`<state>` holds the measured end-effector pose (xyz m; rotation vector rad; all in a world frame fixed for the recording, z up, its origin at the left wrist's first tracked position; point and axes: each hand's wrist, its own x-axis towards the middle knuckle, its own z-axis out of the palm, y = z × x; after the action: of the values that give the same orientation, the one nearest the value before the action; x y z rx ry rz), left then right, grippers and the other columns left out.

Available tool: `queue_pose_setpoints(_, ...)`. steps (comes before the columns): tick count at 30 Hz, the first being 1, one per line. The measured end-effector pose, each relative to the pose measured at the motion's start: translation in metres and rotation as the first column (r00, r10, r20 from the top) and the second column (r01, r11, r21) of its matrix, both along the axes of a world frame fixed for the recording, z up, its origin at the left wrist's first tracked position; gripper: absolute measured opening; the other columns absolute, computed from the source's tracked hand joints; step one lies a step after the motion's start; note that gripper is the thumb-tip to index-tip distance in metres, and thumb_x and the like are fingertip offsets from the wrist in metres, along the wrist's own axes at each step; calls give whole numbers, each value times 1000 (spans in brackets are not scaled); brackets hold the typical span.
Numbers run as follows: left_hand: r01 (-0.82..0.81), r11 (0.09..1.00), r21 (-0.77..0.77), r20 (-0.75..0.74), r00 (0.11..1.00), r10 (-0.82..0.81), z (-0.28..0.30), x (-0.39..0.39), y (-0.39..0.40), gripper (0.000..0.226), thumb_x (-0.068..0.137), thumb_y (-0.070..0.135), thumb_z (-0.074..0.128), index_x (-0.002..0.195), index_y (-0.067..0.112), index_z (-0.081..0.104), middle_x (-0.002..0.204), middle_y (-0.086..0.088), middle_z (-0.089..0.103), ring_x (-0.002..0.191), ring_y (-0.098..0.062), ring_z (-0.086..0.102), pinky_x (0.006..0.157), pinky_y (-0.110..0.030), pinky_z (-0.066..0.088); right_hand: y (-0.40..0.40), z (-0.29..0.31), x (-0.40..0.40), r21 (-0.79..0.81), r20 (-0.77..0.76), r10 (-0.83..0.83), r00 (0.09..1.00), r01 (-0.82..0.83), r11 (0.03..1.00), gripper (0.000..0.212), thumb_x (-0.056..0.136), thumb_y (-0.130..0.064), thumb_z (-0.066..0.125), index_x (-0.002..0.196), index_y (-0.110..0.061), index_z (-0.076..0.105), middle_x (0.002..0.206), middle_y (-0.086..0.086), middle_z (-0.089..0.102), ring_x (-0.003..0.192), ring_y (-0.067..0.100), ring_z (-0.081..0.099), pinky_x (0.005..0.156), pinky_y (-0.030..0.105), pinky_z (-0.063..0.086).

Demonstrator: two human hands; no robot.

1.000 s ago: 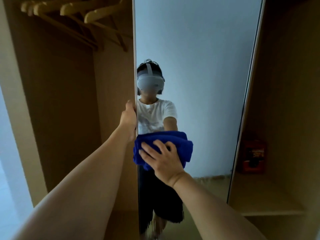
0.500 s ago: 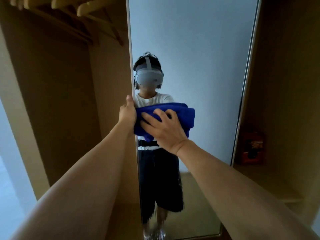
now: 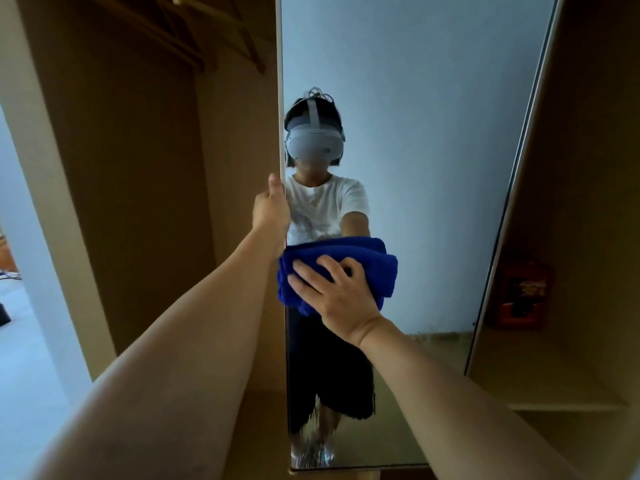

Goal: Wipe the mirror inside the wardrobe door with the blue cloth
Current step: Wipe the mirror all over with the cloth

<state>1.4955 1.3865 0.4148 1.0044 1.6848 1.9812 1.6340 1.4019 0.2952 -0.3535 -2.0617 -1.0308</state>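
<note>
Wooden wardrobe panels (image 3: 131, 174) fill the frame, brown and dim, with the open door standing upright through the middle. On the inner face of that door the mirror (image 3: 433, 133) runs from the top of the frame nearly to the bottom edge. The blue cloth (image 3: 367, 261) sits folded into a thick pad against the glass, a little below the frame's centre and close to the mirror's left edge. The right hand (image 3: 337, 294) lies flat over the cloth's lower left part, fingers spread and slightly bent, pressing it to the mirror; the forearm comes up from the lower right corner. Just left of the cloth, the left hand (image 3: 272, 211) grips the door's edge (image 3: 280, 98), thumb pointing up along the front and fingers wrapped behind, out of sight. Its forearm stretches in from the lower left corner.

The glass reflects a person in a white shirt, dark shorts and a white headset, against a pale blue wall. Wooden hangers (image 3: 207, 32) hang on a rail at the upper left of the frame. On the right, behind the mirror's far edge, a red box (image 3: 521, 294) stands on a shelf (image 3: 568, 407) inside the wardrobe; its print is too blurred to read. At the far left a strip of pale floor shows.
</note>
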Motion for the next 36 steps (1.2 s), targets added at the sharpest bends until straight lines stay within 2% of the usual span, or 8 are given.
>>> queue_pose_setpoints(5,-5,1000,-2,-15,1000,5,-1,1,-2,50,98,52,24,76,18,53,64,1,51,56,-13,46,54,-27,39,0,-27,17,15,208,-30,978,28,1000,34,87,-23,57,120,-25,62,132,-3,56,111,25,51,82,41,46)
queue_pose_setpoints(11,10,999,34,-23,1000,-10,-2,5,-6,55,96,59,22,62,22,45,62,1,49,58,-14,47,59,-30,41,7,9,41,48,377,-36,926,19,999,47,79,-22,58,125,-22,58,132,0,56,110,26,54,85,42,45)
queue_pose_setpoints(15,3,999,35,-36,999,-1,-4,2,-3,56,97,56,24,71,16,53,67,1,54,66,-15,54,70,-34,48,16,60,59,56,184,-72,980,63,996,48,74,-19,57,122,-21,63,127,1,60,105,31,59,82,42,45)
queue_pose_setpoints(19,-6,1000,26,3,1000,6,-3,2,1,61,96,56,26,123,9,53,81,3,52,86,-19,55,83,-38,48,21,114,68,70,-19,-131,991,132,989,49,72,-13,60,121,-20,64,125,2,62,101,32,60,77,43,45)
queue_pose_setpoints(24,-34,999,37,10,999,33,-6,1,4,64,96,58,25,129,11,50,87,3,52,92,-20,53,88,-39,46,18,109,58,-49,-270,-152,951,143,988,50,70,-13,66,119,-18,65,125,1,61,102,32,58,77,45,43)
queue_pose_setpoints(26,-42,998,35,14,999,42,-6,0,6,61,95,59,24,120,12,56,79,5,52,81,-16,55,85,-39,48,18,81,56,-59,-262,-123,957,111,992,49,68,-13,60,117,-19,66,124,1,62,103,33,56,80,43,38)
queue_pose_setpoints(31,-94,995,29,92,992,91,-7,-5,18,59,88,69,28,79,20,60,55,7,60,59,-10,59,57,-29,44,24,1,77,-50,39,-92,995,94,994,52,67,-17,57,118,-24,66,128,-1,60,105,29,50,81,41,34)
queue_pose_setpoints(36,-136,991,20,95,987,133,-5,-3,16,58,87,70,32,64,23,56,33,13,49,47,-6,54,49,-24,38,36,9,94,-14,179,-75,981,79,997,46,80,-18,43,121,-23,62,131,0,58,107,28,52,78,43,44)
